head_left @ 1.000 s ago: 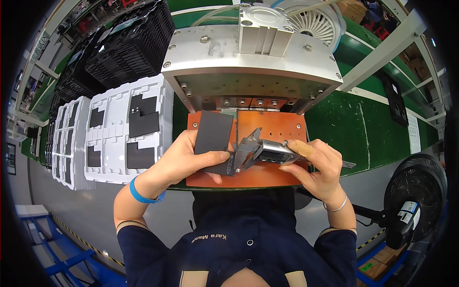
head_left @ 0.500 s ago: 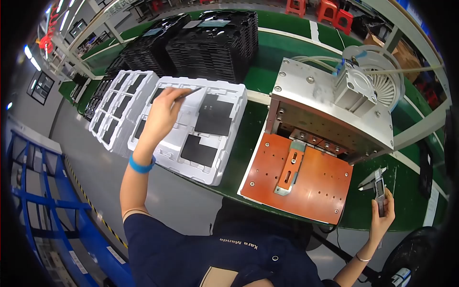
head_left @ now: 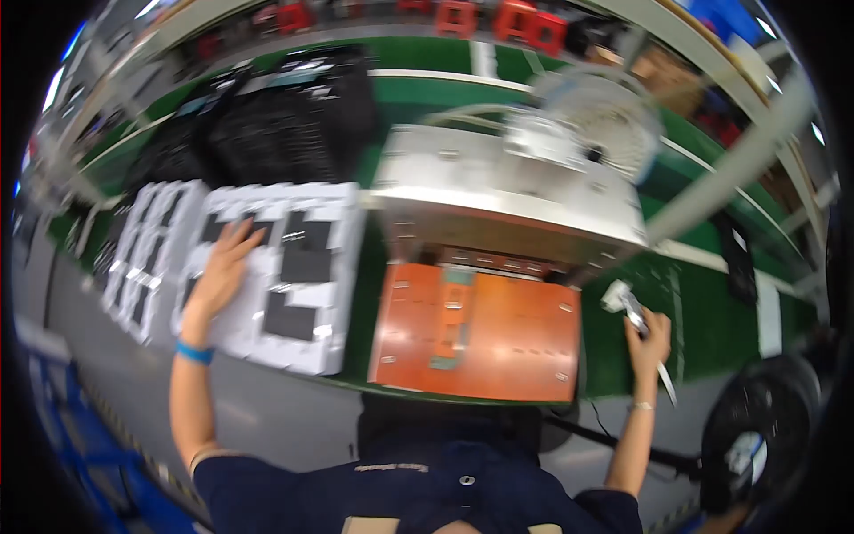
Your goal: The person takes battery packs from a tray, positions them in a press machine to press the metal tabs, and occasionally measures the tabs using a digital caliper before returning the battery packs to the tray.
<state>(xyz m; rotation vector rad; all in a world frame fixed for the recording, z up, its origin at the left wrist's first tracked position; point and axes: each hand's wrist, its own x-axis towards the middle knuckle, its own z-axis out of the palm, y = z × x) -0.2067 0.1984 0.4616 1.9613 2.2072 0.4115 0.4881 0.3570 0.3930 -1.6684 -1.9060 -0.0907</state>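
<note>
My left hand (head_left: pixel 219 274), a blue band at its wrist, is over the white tray (head_left: pixel 345 298). Its fingers are stretched out and apart, with the tips at a black flat piece (head_left: pixel 256 230) in an upper pocket; blur hides whether they touch it. Other black pieces lie in the tray's right-hand pockets, among them a larger one (head_left: pixel 307 264). On the right, my right hand (head_left: pixel 651 343) is closed around a caliper (head_left: pixel 632 311), held just above the green table with its jaws pointing away from me.
A metal press-like fixture (head_left: pixel 507 200) with an orange base plate (head_left: pixel 516 347) stands between my hands. Beyond the tray rise stacks of black trays (head_left: pixel 285 125). More white trays (head_left: pixel 151 258) sit at the far left, and a black round object (head_left: pixel 761 418) is at lower right.
The view has swung to the right and blurred. My left hand has lowered to the tray, its pinch on a thin dark piece now opened. My right hand still holds the caliper.
</note>
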